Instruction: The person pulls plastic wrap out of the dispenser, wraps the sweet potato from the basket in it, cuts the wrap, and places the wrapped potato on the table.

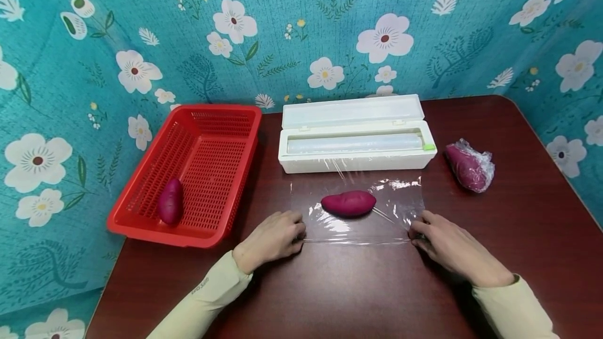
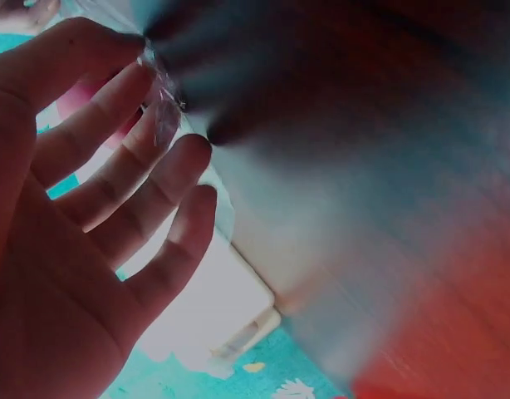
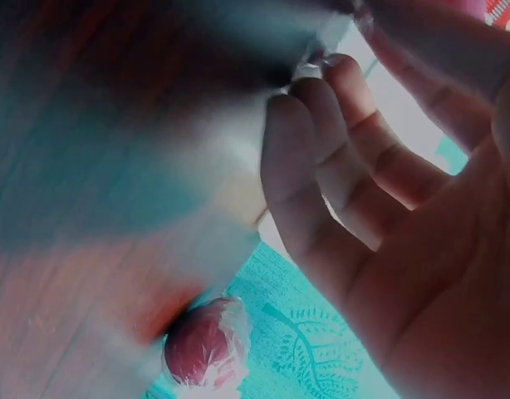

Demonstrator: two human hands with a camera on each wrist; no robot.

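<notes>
A sheet of clear plastic wrap (image 1: 325, 229) lies stretched across the table, running from the dispenser box toward the person. On the film sits a purple sweet potato (image 1: 348, 203), lengthwise from left to right. The left hand (image 1: 279, 237) pinches the film's near left corner; in the left wrist view, crumpled film (image 2: 166, 116) shows at its fingertips. At the near right corner, the right hand (image 1: 454, 247) pinches the film between thumb and fingers. Behind the sweet potato stands the white plastic wrap box (image 1: 358, 162), lid raised, with the roll (image 1: 353, 144) inside.
A red plastic basket (image 1: 188, 238) at the left holds another sweet potato (image 1: 170, 202). To the right of the box lies a wrapped sweet potato (image 1: 470, 165), also visible as a wrapped sweet potato (image 3: 201, 345) in the right wrist view. A floral curtain (image 1: 292, 30) hangs behind the dark table (image 1: 358, 297).
</notes>
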